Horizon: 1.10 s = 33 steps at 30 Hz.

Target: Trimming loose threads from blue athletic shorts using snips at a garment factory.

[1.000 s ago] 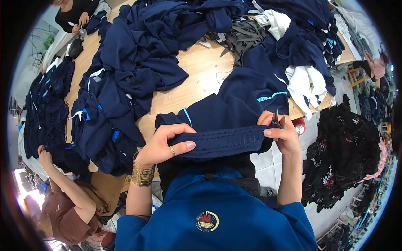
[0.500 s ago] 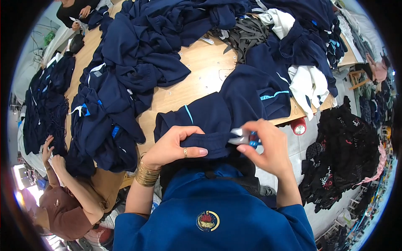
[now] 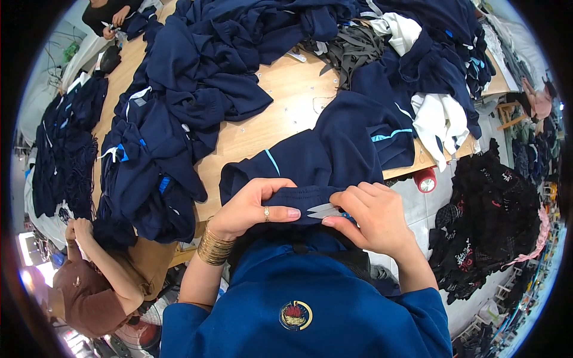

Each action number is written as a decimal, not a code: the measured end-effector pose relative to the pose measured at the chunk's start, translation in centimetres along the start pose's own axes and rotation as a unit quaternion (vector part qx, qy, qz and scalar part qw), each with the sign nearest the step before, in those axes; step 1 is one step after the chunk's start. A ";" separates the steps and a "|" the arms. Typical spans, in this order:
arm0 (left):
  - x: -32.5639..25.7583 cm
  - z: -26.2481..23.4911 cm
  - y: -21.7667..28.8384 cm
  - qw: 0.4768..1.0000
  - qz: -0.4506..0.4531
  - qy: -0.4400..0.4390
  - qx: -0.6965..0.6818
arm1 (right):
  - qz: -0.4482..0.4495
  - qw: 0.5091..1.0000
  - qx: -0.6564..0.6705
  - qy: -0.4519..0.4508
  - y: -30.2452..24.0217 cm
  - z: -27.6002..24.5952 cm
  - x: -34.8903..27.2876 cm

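Waistband [image 3: 292,196] of the navy garment [image 3: 349,131] is pinched between thumb and fingers of the left hand [image 3: 253,206]. The right hand [image 3: 377,216] has its grip closed around small snips [image 3: 324,210], whose blades stand slightly apart by the waistband. The garment lies partly on the bench [image 3: 292,89].

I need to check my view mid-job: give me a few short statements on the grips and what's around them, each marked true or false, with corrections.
1. The left grip holds the navy garment. True.
2. The snips are held in the right grip. True.
3. The gold bangles circle the right forearm. False: the gold bangles circle the left forearm.
4. The snips point away from the left grip. False: the snips point toward it.
5. A co-worker in a brown top is on the person's left. True.
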<state>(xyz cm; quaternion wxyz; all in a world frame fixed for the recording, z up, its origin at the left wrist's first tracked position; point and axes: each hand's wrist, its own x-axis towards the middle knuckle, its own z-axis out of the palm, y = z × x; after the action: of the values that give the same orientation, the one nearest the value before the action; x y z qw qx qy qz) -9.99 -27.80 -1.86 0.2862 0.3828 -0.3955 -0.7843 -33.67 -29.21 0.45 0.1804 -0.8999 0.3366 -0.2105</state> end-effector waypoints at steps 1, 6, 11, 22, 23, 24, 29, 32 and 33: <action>0.0 0.1 0.1 1.000 -0.004 0.002 0.004 | -0.001 1.000 0.000 0.001 0.1 0.0 -0.1; 0.2 0.4 0.1 1.000 -0.002 -0.002 0.014 | 0.002 1.000 0.005 0.011 0.2 0.0 -0.2; 0.1 0.4 0.2 1.000 -0.003 0.003 0.009 | -0.007 1.000 -0.003 0.012 -0.1 -0.4 0.1; 0.2 0.3 0.4 1.000 -0.007 0.015 0.021 | -0.010 0.999 -0.031 -0.014 -0.1 -0.6 0.2; 0.2 0.3 0.5 1.000 -0.007 0.015 0.021 | -0.006 1.000 -0.022 -0.002 -0.1 -0.6 0.1; 0.1 0.3 0.7 1.000 -0.006 0.017 0.023 | -0.003 1.000 -0.012 0.010 -0.1 -0.6 0.1; 0.2 0.5 0.6 0.999 -0.004 0.027 0.018 | -0.003 1.000 -0.016 0.015 -0.3 -0.6 0.0; 0.3 0.7 0.4 0.998 0.011 0.057 0.017 | 0.002 1.000 -0.021 0.015 -0.1 -0.5 0.1; 0.4 0.6 0.3 0.998 0.023 0.058 0.023 | 0.003 1.000 -0.021 0.016 0.0 -0.5 0.1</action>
<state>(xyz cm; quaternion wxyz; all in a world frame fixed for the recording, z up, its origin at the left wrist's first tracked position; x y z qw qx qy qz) -10.63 -28.01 -1.48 0.3178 0.4253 -0.4050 -0.7444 -33.85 -29.33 0.90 0.1564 -0.8992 0.3462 -0.2170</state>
